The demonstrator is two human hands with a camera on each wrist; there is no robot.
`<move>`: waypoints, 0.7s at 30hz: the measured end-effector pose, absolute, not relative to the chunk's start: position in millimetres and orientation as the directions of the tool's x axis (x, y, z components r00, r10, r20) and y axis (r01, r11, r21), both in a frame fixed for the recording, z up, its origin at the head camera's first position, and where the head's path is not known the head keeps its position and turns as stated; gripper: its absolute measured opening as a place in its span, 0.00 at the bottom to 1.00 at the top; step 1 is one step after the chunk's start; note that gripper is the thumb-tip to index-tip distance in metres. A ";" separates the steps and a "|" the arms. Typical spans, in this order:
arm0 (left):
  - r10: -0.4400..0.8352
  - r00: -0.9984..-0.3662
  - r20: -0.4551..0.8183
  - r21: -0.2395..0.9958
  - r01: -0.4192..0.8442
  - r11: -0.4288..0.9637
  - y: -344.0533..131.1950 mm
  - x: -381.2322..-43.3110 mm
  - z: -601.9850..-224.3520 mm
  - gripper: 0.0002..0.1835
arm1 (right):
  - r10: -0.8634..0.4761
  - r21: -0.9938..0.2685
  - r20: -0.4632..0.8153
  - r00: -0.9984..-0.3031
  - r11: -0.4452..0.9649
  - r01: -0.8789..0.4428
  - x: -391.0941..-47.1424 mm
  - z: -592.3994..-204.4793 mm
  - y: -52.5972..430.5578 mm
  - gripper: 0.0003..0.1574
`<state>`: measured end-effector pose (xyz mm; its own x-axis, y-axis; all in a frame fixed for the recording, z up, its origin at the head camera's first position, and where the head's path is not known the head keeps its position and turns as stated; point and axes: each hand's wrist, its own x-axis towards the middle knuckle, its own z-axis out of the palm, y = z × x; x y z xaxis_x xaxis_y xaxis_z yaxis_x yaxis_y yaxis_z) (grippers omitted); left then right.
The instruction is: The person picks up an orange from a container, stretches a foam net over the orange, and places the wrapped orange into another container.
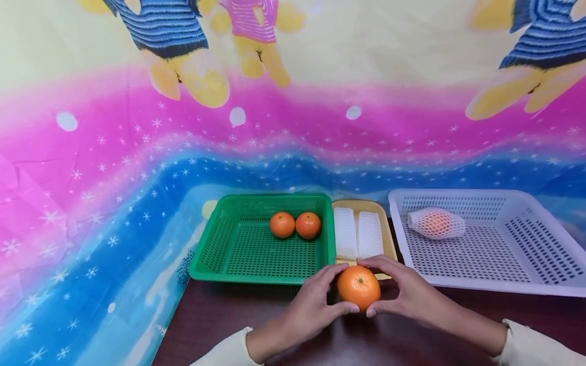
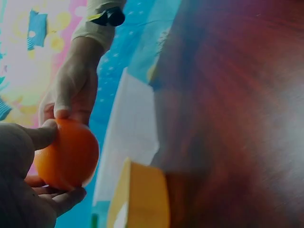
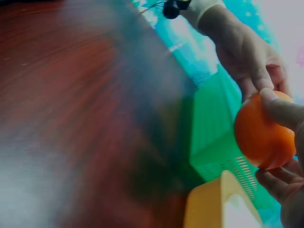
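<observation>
Being pinched between thumb and fingers of left hand [image 1: 311, 306] and right hand [image 1: 408, 291], orange [image 1: 359, 288] is held above tabletop [image 1: 215, 320], near yellow tray [image 1: 388, 239] of foam nets [image 1: 345, 231], likely two-sided for steadiness

Behind and at left: creased printed backdrop sheet [image 1: 293, 119], bands of cream, magenta, blue | on it: white snowflakes [image 1: 157, 123], pale dots [image 1: 237, 116]; yellow-limbed cartoon figures [image 1: 167, 30] in striped tops, cropped above | below: dark reddish-brown wood-grain tabletop [image 1: 215, 311] | light: pale glare [image 2: 287, 133] on tabletop, both wrist views
</observation>
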<state>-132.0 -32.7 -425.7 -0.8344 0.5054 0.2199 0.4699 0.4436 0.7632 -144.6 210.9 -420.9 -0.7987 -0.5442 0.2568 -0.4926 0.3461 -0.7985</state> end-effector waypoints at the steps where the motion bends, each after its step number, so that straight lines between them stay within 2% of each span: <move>1: 0.512 -0.825 0.240 0.749 0.493 0.443 -31.4 -129.6 -429.2 0.37 | -0.542 -0.772 0.276 -0.794 0.366 -0.519 -142.6 -424.4 212.2 0.46; 5: 0.536 -0.792 0.292 0.699 0.559 0.446 -25.9 -120.7 -441.8 0.36 | -0.526 -0.680 0.323 -0.787 0.450 -0.580 -135.3 -438.9 217.2 0.47; 8: 0.556 -0.777 0.293 0.701 0.571 0.427 -23.6 -115.7 -451.2 0.37 | -0.524 -0.667 0.331 -0.785 0.459 -0.587 -130.4 -450.0 221.3 0.47; 16: 0.565 -0.818 0.107 0.819 0.395 0.417 -20.0 -114.3 -482.0 0.37 | -0.536 -0.670 0.321 -0.781 0.453 -0.587 -124.2 -482.9 227.5 0.47; 21: 0.589 -0.801 0.108 0.756 0.451 0.475 -16.2 -113.8 -497.9 0.40 | -0.538 -0.667 0.313 -0.783 0.463 -0.584 -121.9 -497.1 230.1 0.47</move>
<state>-113.8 -16.2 -497.9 -0.8009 0.5890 0.1079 0.4510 0.4749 0.7557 -121.9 230.1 -497.1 -0.7831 -0.5375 0.3129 -0.5842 0.4631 -0.6665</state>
